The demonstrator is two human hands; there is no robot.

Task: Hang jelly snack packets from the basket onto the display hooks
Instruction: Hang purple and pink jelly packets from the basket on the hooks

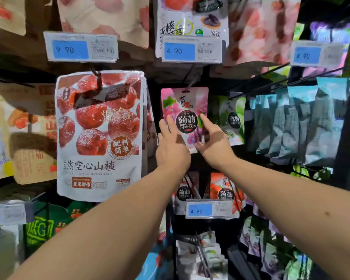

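We are steadying a pink jelly packet [185, 110] already hanging on its display hook [192, 82], left hand [172, 147] and right hand [215, 147] pressing it with straight fingers; basket unseen, remainder unknowable.

Left hand [173, 150], right hand [215, 145], 2 forearms bare; 1 small mole [327, 213] on right forearm [287, 195].

Pink jelly packet [185, 102] is hanging on a display hook [192, 81]. Left grip [171, 147] is laying straight fingers on its left front. Right grip [215, 143] is touching its right side, thumb at the lower corner. Big hawthorn bag [99, 136] is hanging just left, green packet [233, 118] just right.
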